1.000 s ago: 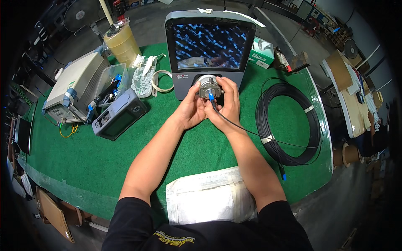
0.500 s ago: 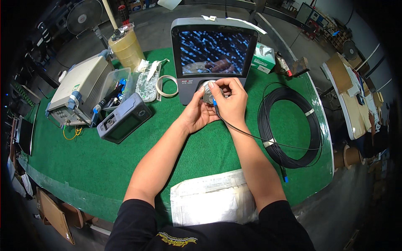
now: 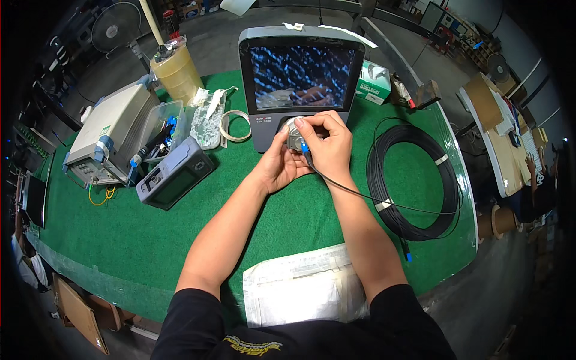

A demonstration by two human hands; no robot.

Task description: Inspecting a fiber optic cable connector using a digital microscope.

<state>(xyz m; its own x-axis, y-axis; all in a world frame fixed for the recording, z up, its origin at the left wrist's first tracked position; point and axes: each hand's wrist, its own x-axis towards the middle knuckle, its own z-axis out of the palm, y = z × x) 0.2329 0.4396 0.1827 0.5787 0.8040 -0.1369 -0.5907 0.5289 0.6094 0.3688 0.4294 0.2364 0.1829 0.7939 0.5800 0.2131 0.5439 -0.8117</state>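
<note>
Both hands meet at a round silver metal fitting [image 3: 293, 139] low on the front of a dark grey screen unit [image 3: 273, 124]. My left hand [image 3: 277, 163] cups it from the left and below, fingers closed against it. My right hand [image 3: 331, 146] grips its right side, the thumb on top and the fingers curled behind. A blue fibre connector [image 3: 305, 147] sits at the fitting's face, beside the right thumb. Its thin black cable [image 3: 343, 188] passes over my right wrist to a black cable coil [image 3: 384, 180]. The screen [image 3: 300, 75] shows blue-white streaks on black.
Left of the hands stand a grey handheld device [image 3: 177, 174], a bench instrument [image 3: 108, 132], a clear bin [image 3: 165, 123] and a tape roll [image 3: 234, 126]. A green-white tissue box [image 3: 375, 83] is behind right. A white taped sheet [image 3: 303, 291] lies near me on the green mat [image 3: 150, 252].
The streaks on the screen look dimmer and more blurred. My view has shifted slightly, while both hands keep their hold on the fitting.
</note>
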